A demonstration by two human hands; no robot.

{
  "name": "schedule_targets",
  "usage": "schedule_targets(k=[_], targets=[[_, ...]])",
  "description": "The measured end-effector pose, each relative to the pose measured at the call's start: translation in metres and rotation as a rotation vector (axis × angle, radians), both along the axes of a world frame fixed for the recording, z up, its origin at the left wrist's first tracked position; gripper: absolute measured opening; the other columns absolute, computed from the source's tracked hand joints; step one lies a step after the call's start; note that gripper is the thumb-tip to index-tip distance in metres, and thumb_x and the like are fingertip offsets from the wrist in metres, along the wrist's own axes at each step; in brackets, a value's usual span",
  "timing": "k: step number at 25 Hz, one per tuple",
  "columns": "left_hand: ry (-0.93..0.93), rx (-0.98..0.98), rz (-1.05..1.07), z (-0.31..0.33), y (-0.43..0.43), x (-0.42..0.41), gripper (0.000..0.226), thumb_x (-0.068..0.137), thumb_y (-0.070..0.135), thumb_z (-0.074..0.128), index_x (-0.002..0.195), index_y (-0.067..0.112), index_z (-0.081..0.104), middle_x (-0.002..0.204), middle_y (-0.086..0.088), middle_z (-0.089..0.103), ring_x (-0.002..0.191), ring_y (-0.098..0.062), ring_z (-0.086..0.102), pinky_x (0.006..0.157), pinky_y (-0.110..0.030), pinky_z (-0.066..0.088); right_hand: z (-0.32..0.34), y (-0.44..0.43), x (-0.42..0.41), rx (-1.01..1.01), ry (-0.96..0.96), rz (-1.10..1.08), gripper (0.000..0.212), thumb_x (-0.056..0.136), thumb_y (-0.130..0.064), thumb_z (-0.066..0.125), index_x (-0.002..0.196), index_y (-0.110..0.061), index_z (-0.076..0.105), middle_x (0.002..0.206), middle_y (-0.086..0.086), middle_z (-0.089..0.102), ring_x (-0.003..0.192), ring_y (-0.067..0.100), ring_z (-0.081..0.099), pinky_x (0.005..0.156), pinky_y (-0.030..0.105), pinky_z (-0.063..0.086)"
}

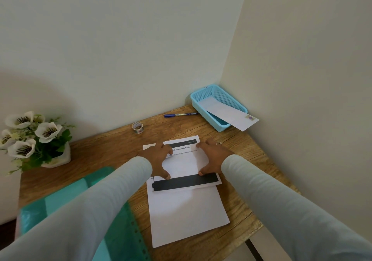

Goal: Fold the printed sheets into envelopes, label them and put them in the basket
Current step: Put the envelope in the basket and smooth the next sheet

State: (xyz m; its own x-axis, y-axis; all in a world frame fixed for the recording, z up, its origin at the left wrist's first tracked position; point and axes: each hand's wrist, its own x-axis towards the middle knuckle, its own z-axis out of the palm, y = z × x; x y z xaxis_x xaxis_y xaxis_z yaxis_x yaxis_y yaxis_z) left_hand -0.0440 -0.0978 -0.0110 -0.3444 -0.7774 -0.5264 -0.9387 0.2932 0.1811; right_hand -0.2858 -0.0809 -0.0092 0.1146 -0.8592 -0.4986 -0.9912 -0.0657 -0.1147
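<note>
A green folder (66,192) lies on the table (110,146) at 7 o'clock of the sheet (187,216), with flowers (30,135) at 10. The basket (223,96) at 1 holds an envelope (231,115). The left hand (159,160) and right hand (213,158) press the sheet's folded top, fingers spread wide. The pen (180,115) is at 12 and the tape (137,127) at 11.

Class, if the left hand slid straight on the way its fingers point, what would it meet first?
The left hand rests on the printed sheet; past its far edge it would probably reach the blue pen first, then the basket. Depth is unclear.
</note>
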Motion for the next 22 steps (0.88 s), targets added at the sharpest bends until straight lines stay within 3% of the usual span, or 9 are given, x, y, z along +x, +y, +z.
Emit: schedule_targets(k=[8, 11, 15, 19, 22], targets=[[0.045, -0.017, -0.051, -0.004, 0.006, 0.001, 0.062, 0.079, 0.049, 0.082, 0.129, 0.043, 0.046, 0.148, 0.006, 0.044, 0.13, -0.021, 0.044, 0.105, -0.042, 0.048, 0.005, 0.004, 0.009, 0.01, 0.037, 0.069, 0.078, 0.069, -0.056, 0.087, 0.133, -0.041, 0.047, 0.155, -0.002, 0.036, 0.142, 0.03, 0.038, 0.107, 0.05, 0.048], [0.064, -0.021, -0.048, -0.007, 0.008, 0.001, 0.063, 0.08, 0.044, 0.082, 0.13, 0.043, 0.044, 0.151, 0.007, 0.039, 0.13, -0.02, 0.046, 0.104, -0.039, 0.05, 0.006, 0.004, 0.013, 0.009, 0.032, 0.065, 0.085, 0.069, -0.054, 0.088, 0.14, -0.041, 0.043, 0.159, -0.002, 0.032, 0.145, 0.031, 0.036, 0.107, 0.05, 0.048], [0.114, 0.01, 0.004, -0.009, 0.011, 0.0, 0.08, 0.078, 0.035, 0.084, 0.142, 0.044, 0.036, 0.154, 0.006, 0.039, 0.132, -0.021, 0.048, 0.105, -0.039, 0.05, 0.009, 0.007, 0.013, 0.017, 0.006, 0.051, 0.098, 0.069, -0.053, 0.088, 0.15, -0.041, 0.035, 0.161, -0.003, 0.031, 0.144, 0.03, 0.039, 0.105, 0.049, 0.05], [0.124, -0.005, 0.07, -0.014, 0.015, 0.002, 0.085, 0.079, 0.04, 0.081, 0.15, 0.043, 0.033, 0.159, 0.004, 0.038, 0.141, -0.025, 0.042, 0.11, -0.041, 0.044, 0.015, 0.012, 0.013, 0.005, -0.003, 0.061, 0.094, 0.072, -0.055, 0.085, 0.151, -0.04, 0.037, 0.16, -0.003, 0.037, 0.143, 0.03, 0.039, 0.108, 0.05, 0.046], [0.196, -0.104, 0.106, -0.01, 0.016, 0.001, 0.07, 0.081, 0.049, 0.079, 0.141, 0.041, 0.044, 0.151, 0.006, 0.048, 0.132, -0.022, 0.049, 0.105, -0.038, 0.047, 0.025, 0.016, 0.014, -0.07, -0.01, 0.081, 0.079, 0.077, -0.057, 0.083, 0.144, -0.037, 0.047, 0.155, -0.003, 0.043, 0.14, 0.03, 0.04, 0.112, 0.051, 0.044]])
